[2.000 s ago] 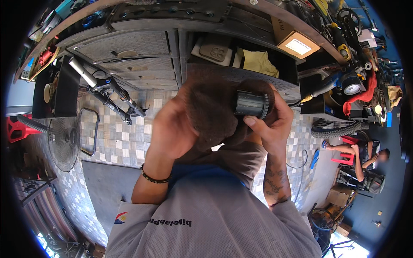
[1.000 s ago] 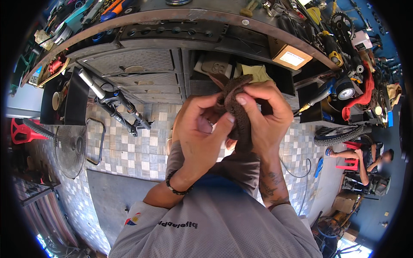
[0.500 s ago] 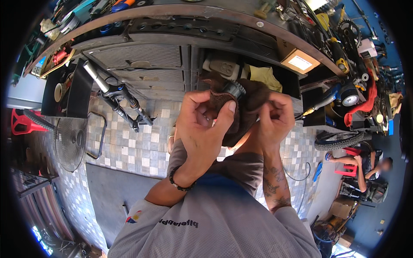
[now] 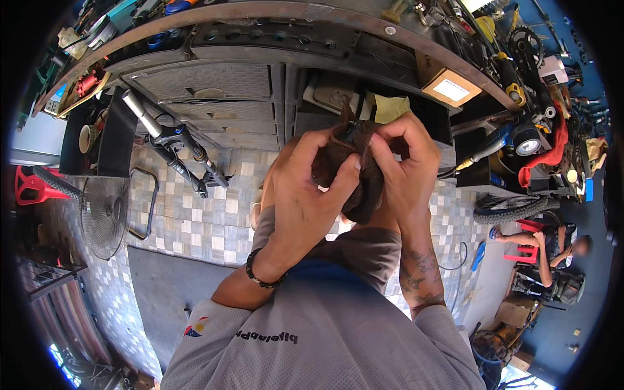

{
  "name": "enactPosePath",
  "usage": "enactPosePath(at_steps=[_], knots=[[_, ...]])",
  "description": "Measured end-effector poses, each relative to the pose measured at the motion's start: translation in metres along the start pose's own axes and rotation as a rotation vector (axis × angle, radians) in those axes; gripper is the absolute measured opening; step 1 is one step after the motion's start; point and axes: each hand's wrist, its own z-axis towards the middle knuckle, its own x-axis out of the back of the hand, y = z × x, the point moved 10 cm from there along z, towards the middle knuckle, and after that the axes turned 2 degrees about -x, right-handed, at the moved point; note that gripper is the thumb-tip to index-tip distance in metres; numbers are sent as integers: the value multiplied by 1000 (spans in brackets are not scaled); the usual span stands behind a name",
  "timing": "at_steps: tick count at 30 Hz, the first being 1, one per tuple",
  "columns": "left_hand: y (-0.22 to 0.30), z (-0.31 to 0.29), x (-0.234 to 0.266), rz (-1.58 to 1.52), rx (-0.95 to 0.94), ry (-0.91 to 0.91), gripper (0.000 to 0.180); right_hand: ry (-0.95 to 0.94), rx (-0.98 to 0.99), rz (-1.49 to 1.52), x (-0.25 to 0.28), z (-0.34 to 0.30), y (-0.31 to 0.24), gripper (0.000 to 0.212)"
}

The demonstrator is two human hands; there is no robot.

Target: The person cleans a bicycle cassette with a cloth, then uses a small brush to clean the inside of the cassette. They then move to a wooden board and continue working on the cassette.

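Head view: a brown cloth (image 4: 369, 190) is held up before the person's lap, bunched between the two hands. A dark part (image 4: 355, 134) is glimpsed in its upper folds; most of that part is hidden. The cloth's left side is pinched between thumb and fingers of the left hand (image 4: 304, 188), and its right side is pinched likewise by the right hand (image 4: 413, 162). Just beyond, a yellow sheet (image 4: 391, 109) is seen in an open drawer (image 4: 434, 125), under the worktop (image 4: 260, 11). To the left, a bicycle fork (image 4: 171, 136) is propped near the drawers, with a fan (image 4: 103, 218) nearby.
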Motion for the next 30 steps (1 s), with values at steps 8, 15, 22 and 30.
enactPosePath(at_steps=[8, 15, 22, 30], knots=[[-29, 3, 10, -557, 355, 136, 29, 189, -271, 536, -9, -18, 53, 19], [-35, 7, -4, -770, 395, 14, 19, 82, -464, 986, -30, -33, 71, 43], [-45, 11, 10, -488, 291, -91, 21, -70, -163, 782, -19, -15, 53, 31], [-61, 22, 50, -1298, 197, -137, 41, -15, -314, 1308, -19, -23, 65, 37]])
